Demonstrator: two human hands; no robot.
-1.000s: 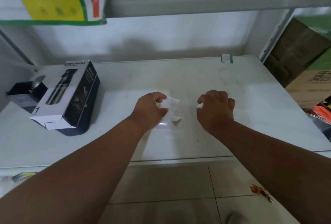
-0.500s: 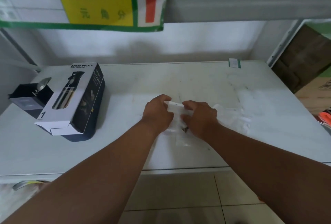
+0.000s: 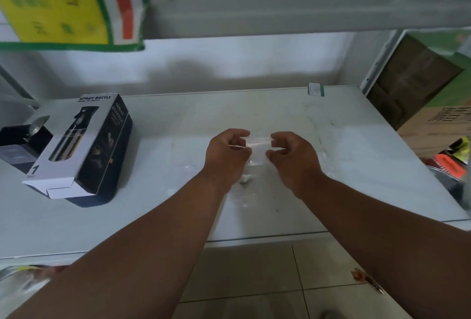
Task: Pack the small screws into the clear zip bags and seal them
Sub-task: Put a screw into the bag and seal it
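You pinch one small clear plastic zip bag (image 3: 258,146) by its top strip, left hand (image 3: 224,155) and right hand (image 3: 293,158) at either end, above the white tabletop's (image 3: 178,216) middle. One black-and-white spray-bottle box (image 3: 79,145) lies near the left edge. Half a second ago your hands were touching; now they're apart.

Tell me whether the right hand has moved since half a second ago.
Yes. The right hand has drawn rightward, away from the left hand and the spray bottle box, still pinching the bag.

Soft, dim daylight falls from above and the right. The table (image 3: 356,160) gleams palely; a broad shadow lies on the wall (image 3: 204,71). The sign (image 3: 58,5) is smeared with motion blur, and straight edges bow toward the frame's corners.
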